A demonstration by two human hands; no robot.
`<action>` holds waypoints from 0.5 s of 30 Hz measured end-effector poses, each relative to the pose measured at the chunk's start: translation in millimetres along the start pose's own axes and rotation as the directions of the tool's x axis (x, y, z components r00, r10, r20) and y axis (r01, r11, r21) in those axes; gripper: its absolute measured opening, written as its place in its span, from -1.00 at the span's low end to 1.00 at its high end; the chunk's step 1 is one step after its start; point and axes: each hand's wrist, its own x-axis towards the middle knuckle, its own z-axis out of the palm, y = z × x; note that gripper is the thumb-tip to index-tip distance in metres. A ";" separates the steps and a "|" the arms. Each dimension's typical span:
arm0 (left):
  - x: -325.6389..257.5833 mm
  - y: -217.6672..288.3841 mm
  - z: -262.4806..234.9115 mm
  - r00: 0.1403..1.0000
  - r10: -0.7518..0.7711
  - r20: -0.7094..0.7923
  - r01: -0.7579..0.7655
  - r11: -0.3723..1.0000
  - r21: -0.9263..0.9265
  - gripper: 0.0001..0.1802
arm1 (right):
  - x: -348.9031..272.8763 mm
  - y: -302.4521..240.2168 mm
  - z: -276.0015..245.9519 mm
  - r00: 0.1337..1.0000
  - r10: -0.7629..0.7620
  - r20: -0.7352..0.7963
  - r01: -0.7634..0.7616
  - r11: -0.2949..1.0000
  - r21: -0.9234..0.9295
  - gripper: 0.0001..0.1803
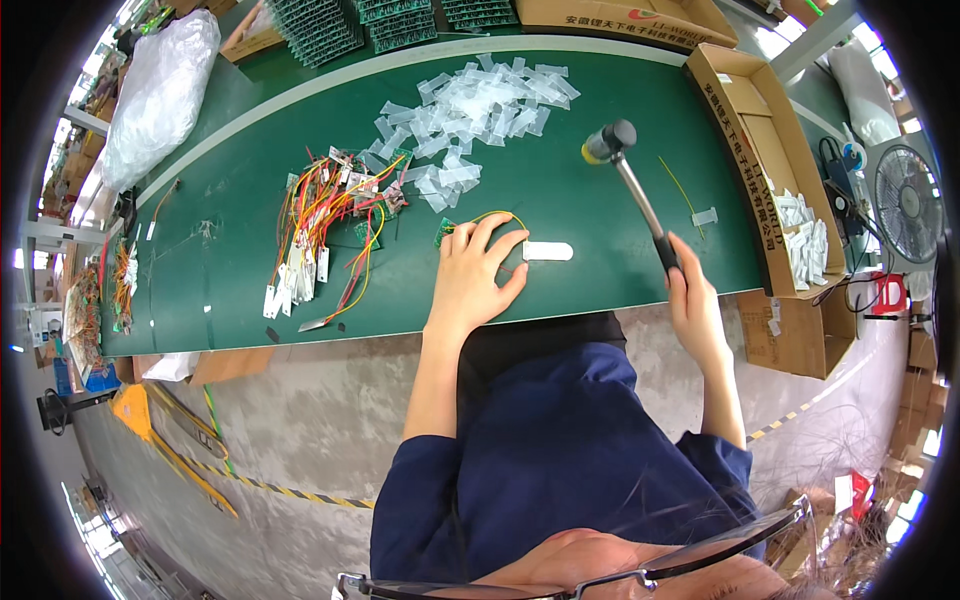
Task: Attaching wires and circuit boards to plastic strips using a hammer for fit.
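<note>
My right hand [694,297] is wrapped around the black grip of a mallet [637,190]. The mallet is raised, and its head has one dark grey face and one yellow face. On the green table, my left hand [470,275] rests with its fingers spread and curved. Beside its fingertips lies a white strip with a rounded end [549,251]. A thin yellow wire [513,214] arcs over the fingers towards that strip. Just left of the hand a small green circuit board [443,232] shows; what lies under the palm is hidden.
Left of my hand lies a tangled heap of wired boards [325,220] with white tabs. Clear plastic sleeves [480,105] are piled farther back. A cardboard box [755,150] with white pieces stands at the right, near a fan [905,205]. Green board panels [315,30] sit at the back.
</note>
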 end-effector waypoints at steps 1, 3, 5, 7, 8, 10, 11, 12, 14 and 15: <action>1.0 -0.2 1.1 1.000 0.006 0.001 -0.006 1.000 0.000 -0.61 | -11.1 -3.8 -5.1 0.998 -0.054 0.015 0.054 0.998 -0.027 -0.50; -0.8 -1.3 1.9 1.000 0.009 0.000 -0.009 1.000 0.013 -0.61 | -30.2 -9.1 -9.7 0.984 -0.169 0.054 0.172 0.983 -0.064 -0.45; -0.3 -1.0 1.5 1.000 0.014 0.000 -0.014 1.000 0.016 -0.60 | -46.3 -20.6 -18.2 0.985 -0.114 0.131 0.126 0.988 -0.091 -0.43; 0.4 -1.1 0.1 1.000 0.015 -0.004 -0.015 1.000 0.019 -0.60 | -56.8 -28.7 -23.8 0.980 -0.082 0.184 0.101 0.990 -0.102 -0.40; 0.0 -1.3 0.1 1.000 0.015 -0.007 -0.015 1.000 0.022 -0.60 | -60.4 -31.9 -26.1 0.977 -0.076 0.198 0.097 0.990 -0.101 -0.39; -0.3 -1.3 0.8 1.000 0.011 0.002 -0.011 1.000 0.015 -0.59 | -68.4 -32.2 -22.8 0.981 -0.103 0.166 0.115 0.991 -0.063 -0.38; 0.5 -1.0 1.1 1.000 0.013 0.004 -0.013 1.000 0.011 -0.59 | -69.6 -31.4 -19.0 0.977 -0.082 0.197 0.103 0.990 -0.095 -0.39; 0.4 -0.4 1.7 1.000 0.011 0.006 -0.011 1.000 0.007 -0.59 | -70.4 -30.8 -15.1 0.972 -0.060 0.228 0.091 0.988 -0.128 -0.39; 1.4 0.3 -0.8 1.000 0.008 0.003 -0.008 1.000 0.005 -0.59 | -68.6 -24.4 -8.7 0.961 -0.025 0.277 0.073 0.984 -0.164 -0.41; 2.2 0.3 -1.8 1.000 0.008 -0.004 -0.008 1.000 0.004 -0.60 | -65.8 -25.2 -9.8 0.962 -0.059 0.268 0.106 0.980 -0.166 -0.41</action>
